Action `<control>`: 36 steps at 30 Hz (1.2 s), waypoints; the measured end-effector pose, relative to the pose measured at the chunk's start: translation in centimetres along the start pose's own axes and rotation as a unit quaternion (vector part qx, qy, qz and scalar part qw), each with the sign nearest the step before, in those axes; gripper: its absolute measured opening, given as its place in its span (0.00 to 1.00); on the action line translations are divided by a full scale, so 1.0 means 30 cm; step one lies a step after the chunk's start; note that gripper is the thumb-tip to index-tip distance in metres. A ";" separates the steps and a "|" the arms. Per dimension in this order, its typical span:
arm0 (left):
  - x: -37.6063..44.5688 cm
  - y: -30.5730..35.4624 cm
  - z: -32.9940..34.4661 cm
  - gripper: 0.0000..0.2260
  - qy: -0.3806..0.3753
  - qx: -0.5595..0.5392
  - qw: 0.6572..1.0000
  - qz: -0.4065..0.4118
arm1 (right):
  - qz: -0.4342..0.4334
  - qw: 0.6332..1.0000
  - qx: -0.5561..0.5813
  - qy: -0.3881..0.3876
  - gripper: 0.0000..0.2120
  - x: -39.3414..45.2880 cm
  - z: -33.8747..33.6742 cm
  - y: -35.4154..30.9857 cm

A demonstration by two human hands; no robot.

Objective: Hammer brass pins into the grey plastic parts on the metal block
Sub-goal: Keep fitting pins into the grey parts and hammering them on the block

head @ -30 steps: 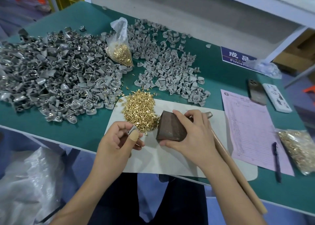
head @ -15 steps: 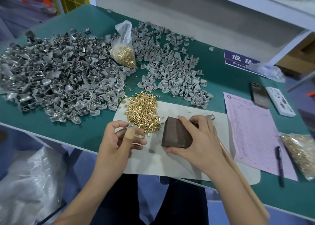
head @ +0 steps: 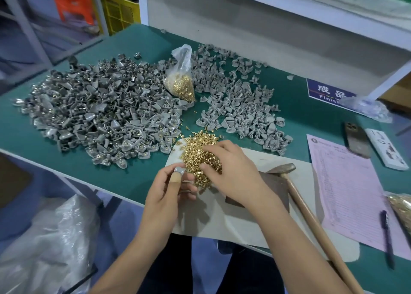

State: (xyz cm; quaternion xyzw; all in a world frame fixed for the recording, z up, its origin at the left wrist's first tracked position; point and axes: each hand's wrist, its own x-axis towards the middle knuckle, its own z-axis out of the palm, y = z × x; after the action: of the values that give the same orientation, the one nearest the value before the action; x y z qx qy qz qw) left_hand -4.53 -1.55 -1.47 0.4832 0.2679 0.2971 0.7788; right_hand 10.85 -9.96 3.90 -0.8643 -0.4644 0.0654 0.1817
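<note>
Green bench [head: 66, 138] carries the big heap [head: 95, 117] of grey parts, far left. The white mat [head: 244, 222] holds the block [head: 275, 189], half hidden under my right forearm, and the hammer [head: 311, 213], handle running toward me. My right hand [head: 231, 171] curls into the pin pile [head: 200, 153]; whether it has pinched one I cannot tell. My left hand [head: 169, 191] pinches a grey part [head: 179, 170] beside that pile. The block lies right of both hands, so part and pin go that way.
</note>
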 end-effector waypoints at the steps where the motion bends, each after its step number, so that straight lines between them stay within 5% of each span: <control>1: 0.001 0.002 -0.001 0.11 -0.001 -0.004 1.000 -0.005 | 0.003 1.000 -0.003 -0.011 0.21 0.008 0.010 -0.001; 13: -0.020 0.039 0.014 0.12 -0.028 0.031 0.999 0.002 | 0.010 0.999 -0.021 0.024 0.06 0.077 0.036 -0.016; 23: -0.020 0.048 0.011 0.08 -0.037 0.048 0.998 0.014 | 0.037 0.989 0.119 0.079 0.12 0.053 -0.007 0.005; 31: -0.041 0.068 0.114 0.05 -0.113 0.123 0.983 0.077 | 0.137 0.832 0.504 0.186 0.14 -0.151 -0.129 0.104; 36: -0.038 0.063 0.216 0.05 -0.209 0.270 0.932 0.123 | 0.184 0.769 0.562 0.244 0.13 -0.317 -0.165 0.203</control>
State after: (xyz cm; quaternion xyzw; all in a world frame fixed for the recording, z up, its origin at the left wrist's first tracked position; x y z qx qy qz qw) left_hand -1.12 -5.56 2.93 0.7557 0.1077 0.1991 0.6145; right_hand 11.66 -22.14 5.68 -0.6635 -0.1173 0.1341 0.7267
